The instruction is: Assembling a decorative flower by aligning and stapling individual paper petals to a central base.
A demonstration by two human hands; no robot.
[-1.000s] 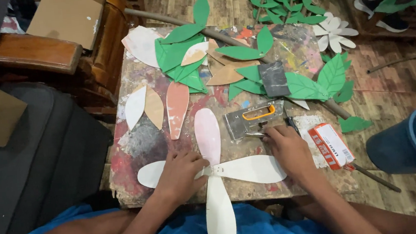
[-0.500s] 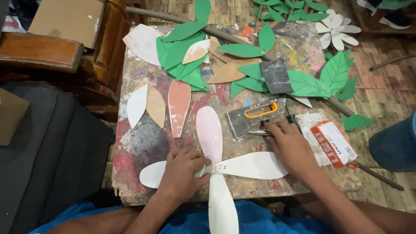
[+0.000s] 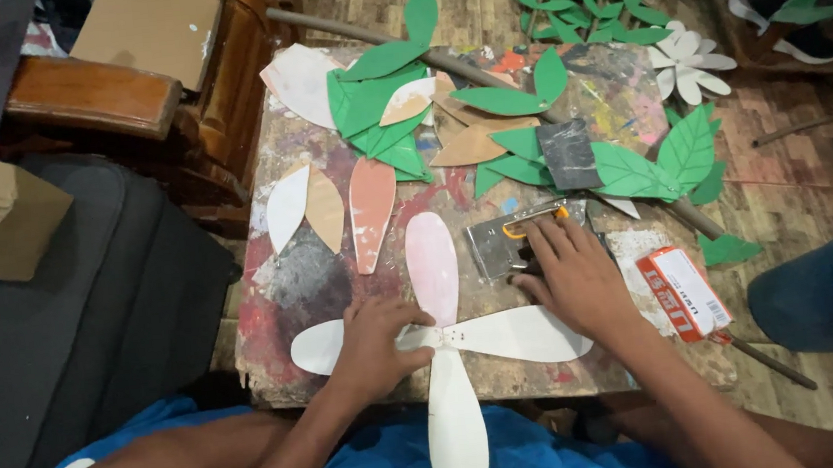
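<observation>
Loose petals: a white, a tan and a salmon cut-out (image 3: 371, 211) lie flat on the bench, up and to the left of the left fingers, apart from them.
Bench: paint-stained top (image 3: 290, 285), rough and scuffed; thin card probably slides little on it.
Left hand (image 3: 374, 340): palm down, fingers (image 3: 396, 318) curled together and pressing on the middle of the paper flower, where the petals cross.
Paper flower (image 3: 466, 338): four long white petals joined at a hub just right of the left fingers; one petal runs up the bench, one left under the hand, one right toward the right wrist, one hangs off the near edge.
Handling, flower: looks light, thin and flexible; the long petals would likely droop or crease if lifted by a tip. Best held at the hub, flat, where the layers overlap.
Staple gun (image 3: 518, 240): grey metal body with an orange-yellow part, lying under and just above the right fingers.
Right hand (image 3: 573, 275): fingers (image 3: 548, 243) spread slightly and resting on the staple gun; whether they wrap it, I cannot tell.
Handling, staple gun: seems rigid and heavier than the card; take it round the body.
Staple box (image 3: 684, 291): orange and white, just right of the right hand.
Green leaves (image 3: 632, 170): scattered above the right fingers, well apart.
</observation>
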